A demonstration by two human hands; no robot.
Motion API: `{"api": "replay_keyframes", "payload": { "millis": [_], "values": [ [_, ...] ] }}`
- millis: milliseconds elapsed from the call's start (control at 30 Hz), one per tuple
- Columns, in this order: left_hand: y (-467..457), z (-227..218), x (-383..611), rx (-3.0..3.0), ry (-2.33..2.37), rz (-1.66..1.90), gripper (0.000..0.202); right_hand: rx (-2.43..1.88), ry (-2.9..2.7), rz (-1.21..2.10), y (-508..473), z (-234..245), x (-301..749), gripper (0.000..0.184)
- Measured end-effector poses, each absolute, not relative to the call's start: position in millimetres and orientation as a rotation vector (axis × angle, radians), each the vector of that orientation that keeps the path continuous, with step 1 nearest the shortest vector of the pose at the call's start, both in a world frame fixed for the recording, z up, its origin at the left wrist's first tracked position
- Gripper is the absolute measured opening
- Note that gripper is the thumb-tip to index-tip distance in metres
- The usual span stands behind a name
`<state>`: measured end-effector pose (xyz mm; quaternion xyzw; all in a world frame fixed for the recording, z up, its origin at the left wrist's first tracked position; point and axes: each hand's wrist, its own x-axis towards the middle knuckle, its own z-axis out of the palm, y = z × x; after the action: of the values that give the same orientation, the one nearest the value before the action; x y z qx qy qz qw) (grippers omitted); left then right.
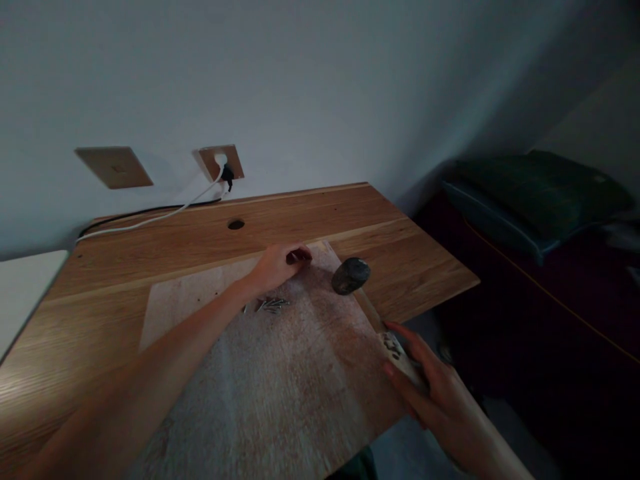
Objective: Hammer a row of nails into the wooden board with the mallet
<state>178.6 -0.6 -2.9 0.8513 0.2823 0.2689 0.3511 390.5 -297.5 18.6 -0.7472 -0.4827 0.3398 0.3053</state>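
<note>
My right hand point(435, 393) is wrapped round the pale wooden handle point(397, 353) of a mallet with a black head point(351, 275). The head hovers over or rests near the right edge of a whitish wooden board point(270, 373); I cannot tell which. At the board's far side my left hand point(280, 267) is closed in a pinch, with what looks like a thin nail point(302, 256) at the fingertips, mostly hidden. A small pile of loose nails point(272, 305) lies on the board just below the left wrist.
The board lies on a wooden desk point(310, 213) with a round cable hole point(236, 225). White and black cables run from a wall socket point(220, 163) along the back edge. A white flat object point(27, 287) sits at left; a dark green cushion point(545, 197) is at right.
</note>
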Motion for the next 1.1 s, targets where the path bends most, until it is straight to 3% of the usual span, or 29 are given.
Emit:
{"api": "replay_keyframes", "payload": {
  "millis": [267, 400, 567, 867, 1100],
  "values": [
    [4, 28, 157, 2.299, 0.757, 0.67, 0.016, -1.967, -1.287, 0.859, -294, 23, 388, 0.057],
    [0, 56, 109, 2.486, 0.729, 0.292, 0.017, -1.971, -1.299, 0.867, -296, 19, 390, 0.058],
    [-15, 59, 63, 2.437, 0.781, -0.085, 0.015, -1.95, -1.313, 0.869, -298, 11, 393, 0.057],
    [-26, 52, 70, 2.296, 0.633, -0.106, 0.024, -1.968, -1.299, 0.856, -297, 11, 393, 0.06],
    [-39, 58, 86, 2.274, 0.647, -0.116, 0.015, -1.961, -1.281, 0.867, -298, 10, 392, 0.059]
  ]
}}
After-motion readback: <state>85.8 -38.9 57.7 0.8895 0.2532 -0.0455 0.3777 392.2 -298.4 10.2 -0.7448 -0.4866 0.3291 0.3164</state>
